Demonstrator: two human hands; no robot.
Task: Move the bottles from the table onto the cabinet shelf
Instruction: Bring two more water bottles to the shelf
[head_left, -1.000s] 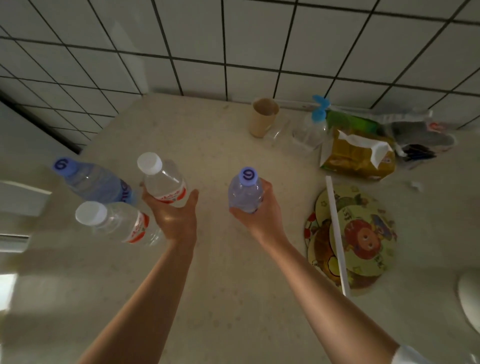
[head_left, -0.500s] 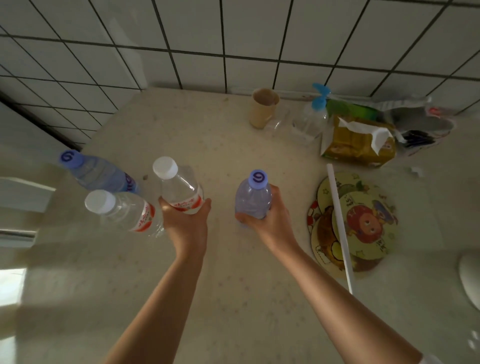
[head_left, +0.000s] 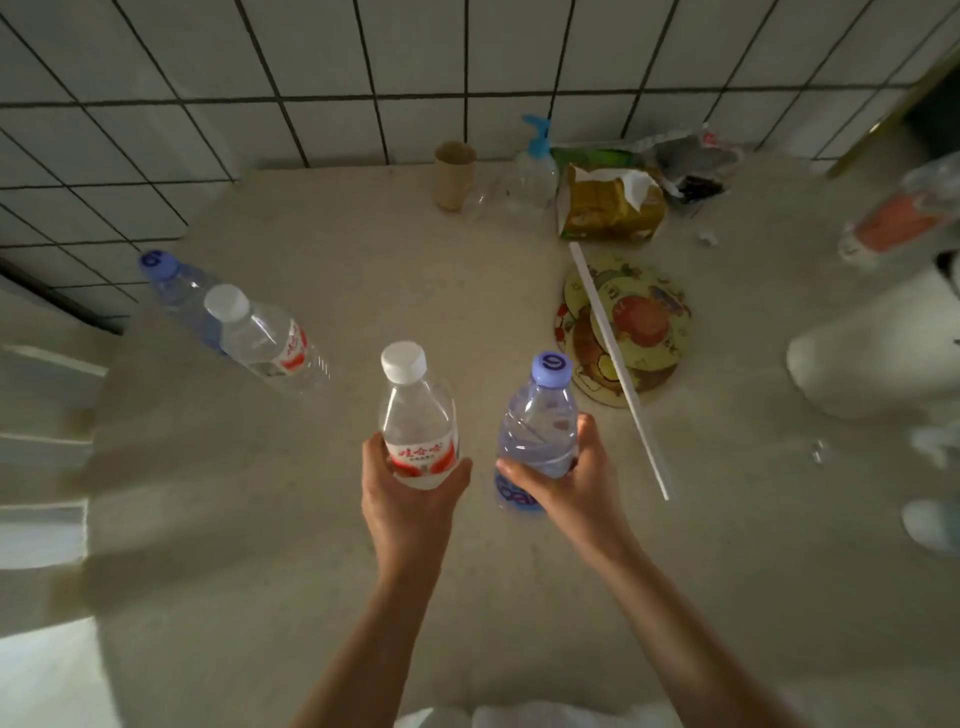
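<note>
Both bottles have lifted nearer: left hand (head_left: 410, 499) grips white-capped bottle (head_left: 418, 421), right hand (head_left: 576, 480) blue-capped bottle (head_left: 537, 426)

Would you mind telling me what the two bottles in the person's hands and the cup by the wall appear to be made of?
The white-capped bottle in the left hand looks like thin clear plastic: glossy, see-through, with a red printed label. The blue-capped bottle in the right hand seems the same, tinted bluish, with moulded ribs. The tan cup looks matte, perhaps paper or plastic; the picture leaves it open.
</note>
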